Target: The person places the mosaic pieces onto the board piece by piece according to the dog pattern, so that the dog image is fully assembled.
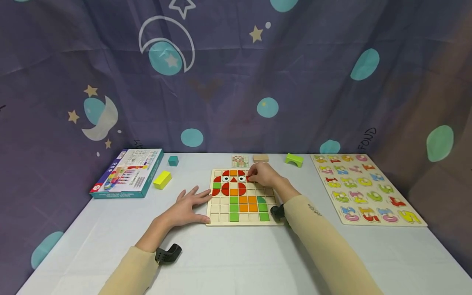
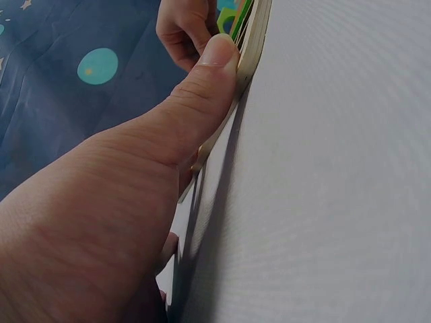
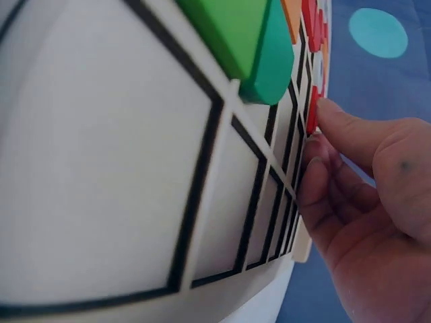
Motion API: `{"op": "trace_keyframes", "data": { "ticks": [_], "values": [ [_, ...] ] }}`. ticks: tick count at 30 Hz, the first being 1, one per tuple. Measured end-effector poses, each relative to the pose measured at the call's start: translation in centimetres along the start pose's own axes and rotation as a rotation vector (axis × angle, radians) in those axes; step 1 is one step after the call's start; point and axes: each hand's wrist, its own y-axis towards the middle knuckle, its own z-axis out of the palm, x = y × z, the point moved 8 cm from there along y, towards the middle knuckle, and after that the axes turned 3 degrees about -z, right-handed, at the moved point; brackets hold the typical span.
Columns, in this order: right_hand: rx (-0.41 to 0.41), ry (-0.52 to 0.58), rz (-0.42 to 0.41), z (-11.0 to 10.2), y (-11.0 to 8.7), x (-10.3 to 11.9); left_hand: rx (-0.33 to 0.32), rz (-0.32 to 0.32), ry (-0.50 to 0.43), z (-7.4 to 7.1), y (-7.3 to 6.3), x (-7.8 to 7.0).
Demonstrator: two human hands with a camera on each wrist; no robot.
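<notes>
A wooden grid board [image 1: 220,208] lies on the table, partly filled with red, orange, green and white eye pieces. Spread at its left edge, my left hand [image 1: 186,208] rests with the thumb by the near left corner; in the left wrist view that thumb [image 2: 209,67] presses on the board's rim. My right hand [image 1: 263,174] is over the upper right part of the board. Between its thumb and fingers it pinches a small red piece [image 3: 312,111], right at the grid beside the eye piece [image 1: 241,179]. A dark green rounded piece [image 3: 269,67] sits lower in the grid.
Behind the board lie a pattern card [image 1: 240,161] and a wooden block [image 1: 260,157]. A green arch block [image 1: 294,159] stands right of them. At left are a yellow block [image 1: 162,180], a teal cube [image 1: 173,160] and a box [image 1: 127,174]; a number puzzle [image 1: 363,188] lies right.
</notes>
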Motion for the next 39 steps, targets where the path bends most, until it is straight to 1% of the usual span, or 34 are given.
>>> {"op": "trace_keyframes", "data": {
  "ticks": [8, 12, 16, 22, 27, 39],
  "values": [
    [-0.004, 0.018, 0.015, -0.2, -0.2, -0.1, -0.002, 0.005, 0.000, -0.1, 0.0, -0.1],
    [-0.016, 0.016, -0.006, -0.6, -0.5, -0.5, -0.001, 0.005, -0.004, 0.1, 0.1, -0.1],
    [-0.028, 0.032, -0.027, -1.2, -1.4, -1.0, 0.003, 0.000, -0.006, 0.2, 0.2, 0.0],
    [-0.032, 0.057, -0.012, -2.5, -3.5, -1.9, 0.009, -0.015, -0.006, 0.2, 0.1, 0.0],
    [-0.019, 0.086, 0.008, -3.2, -5.6, -2.8, 0.006, -0.019, -0.004, 0.1, -0.1, 0.1],
    [-0.017, 0.079, -0.056, -5.1, -10.7, -3.7, -0.006, -0.008, -0.004, -0.1, -0.1, -0.3]
  ]
}}
